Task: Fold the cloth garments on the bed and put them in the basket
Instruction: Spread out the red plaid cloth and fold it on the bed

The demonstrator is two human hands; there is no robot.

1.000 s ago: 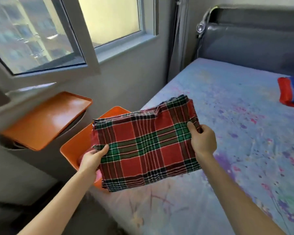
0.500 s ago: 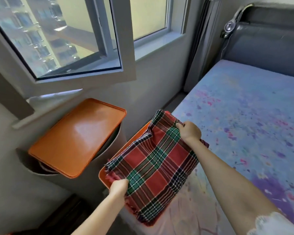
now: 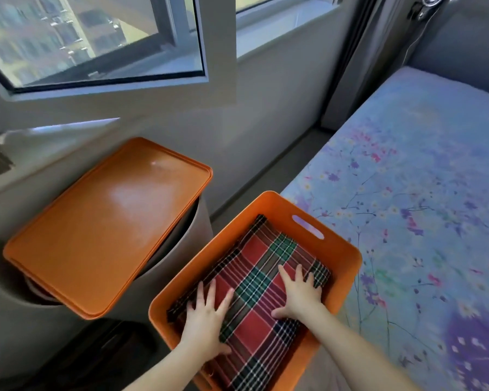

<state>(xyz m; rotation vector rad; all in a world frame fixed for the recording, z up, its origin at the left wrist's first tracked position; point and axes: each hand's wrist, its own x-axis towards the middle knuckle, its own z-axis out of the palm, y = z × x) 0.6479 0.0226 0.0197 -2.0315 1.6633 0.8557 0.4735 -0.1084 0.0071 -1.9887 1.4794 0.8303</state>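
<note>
Both flat hands, left hand (image 3: 205,320) and right hand (image 3: 301,294), atop plaid cloth (image 3: 254,292) inside basket (image 3: 347,258).

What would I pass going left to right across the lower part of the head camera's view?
Flat orange plastic lid → left hand → right hand → far wall of the orange plastic basket → flower-printed blue bed sheet.

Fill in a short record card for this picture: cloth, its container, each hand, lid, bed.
cloth: folded plaid cloth lying flat inside the basket
container: orange basket, at the bed's edge
left hand: left hand pressing flat on the cloth, fingers straight
right hand: right hand pressing flat on the cloth
lid: orange lid resting on a grey bin beside the basket
bed: floral sheet
</note>
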